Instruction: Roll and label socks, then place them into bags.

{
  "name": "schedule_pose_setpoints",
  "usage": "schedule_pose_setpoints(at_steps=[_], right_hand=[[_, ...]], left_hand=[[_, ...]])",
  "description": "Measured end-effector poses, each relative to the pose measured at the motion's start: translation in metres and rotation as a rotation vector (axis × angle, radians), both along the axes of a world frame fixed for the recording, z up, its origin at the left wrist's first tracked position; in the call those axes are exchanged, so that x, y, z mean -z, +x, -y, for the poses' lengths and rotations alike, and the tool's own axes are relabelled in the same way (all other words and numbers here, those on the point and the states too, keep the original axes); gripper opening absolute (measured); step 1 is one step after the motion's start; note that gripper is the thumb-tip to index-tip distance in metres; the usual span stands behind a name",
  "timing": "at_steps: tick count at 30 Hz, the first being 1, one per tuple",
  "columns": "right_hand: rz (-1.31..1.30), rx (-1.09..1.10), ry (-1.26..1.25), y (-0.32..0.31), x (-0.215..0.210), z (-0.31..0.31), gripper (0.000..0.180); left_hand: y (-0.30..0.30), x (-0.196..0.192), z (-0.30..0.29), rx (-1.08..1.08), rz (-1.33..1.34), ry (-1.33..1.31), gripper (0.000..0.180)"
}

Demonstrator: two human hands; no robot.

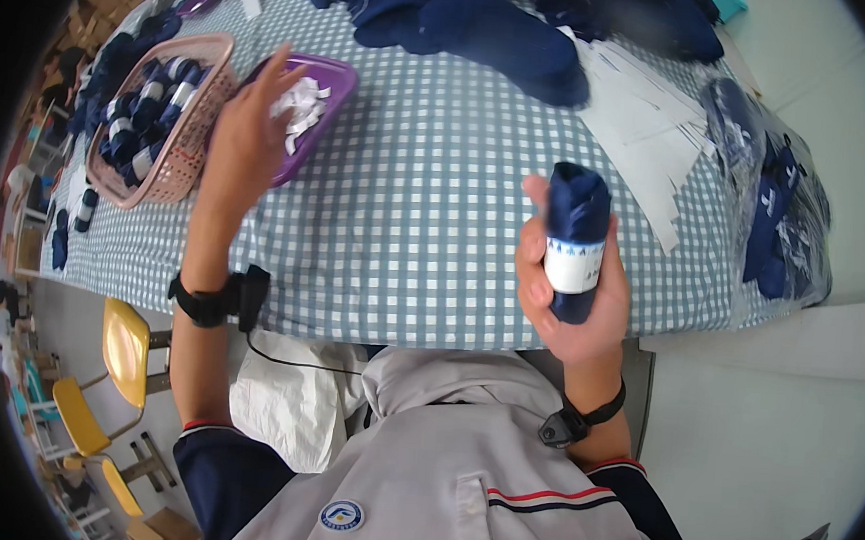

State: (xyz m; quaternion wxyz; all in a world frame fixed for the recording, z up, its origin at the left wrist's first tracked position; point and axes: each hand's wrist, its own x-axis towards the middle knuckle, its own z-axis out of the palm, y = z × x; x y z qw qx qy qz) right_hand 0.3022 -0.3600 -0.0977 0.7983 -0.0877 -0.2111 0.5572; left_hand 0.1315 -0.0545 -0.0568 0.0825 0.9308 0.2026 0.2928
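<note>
My right hand [590,311] is wrapped round a rolled pair of navy socks [579,202], held upright above the near part of the table, right of the middle. A white paper band with a blue pattern circles the roll. My left hand [252,122] reaches out at the left with its fingers stretched and apart, holding nothing that I can see. It is over the near side of a purple basket [336,98] with small white paper pieces [306,111] in it. Just left of that hand, a pink basket [174,167] holds several banded navy sock rolls [148,110].
The table has a checked cloth [407,198]. Dark navy socks [489,38] are heaped at the far side, beside a fan of white paper strips [643,124]. A clear plastic bag [782,214] of navy socks lies at the right edge. Yellow chairs [126,349] stand at lower left.
</note>
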Motion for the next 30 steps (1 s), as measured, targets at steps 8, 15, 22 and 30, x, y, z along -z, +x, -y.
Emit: schedule_pose_setpoints(at_steps=[8, 15, 22, 30], right_hand=[[0.562, 0.118, -0.283, -0.047, 0.004, -0.002, 0.053], [0.666, 0.007, -0.628, -0.026, 0.008, 0.024, 0.052], [1.465, 0.19, -0.617, 0.026, -0.106, 0.014, 0.057], [2.364, 0.54, 0.049, 0.176, -0.088, -0.256, 0.027]], left_hand=[[0.005, -0.026, 0.127, 1.157, 0.075, -0.482, 0.024], [-0.047, -0.059, 0.031, 0.727, 0.286, 0.024, 0.021], [-0.146, -0.026, -0.155, -0.31, -0.158, 0.141, 0.04], [-0.062, -0.05, -0.038, -0.245, 0.005, 0.303, 0.045]])
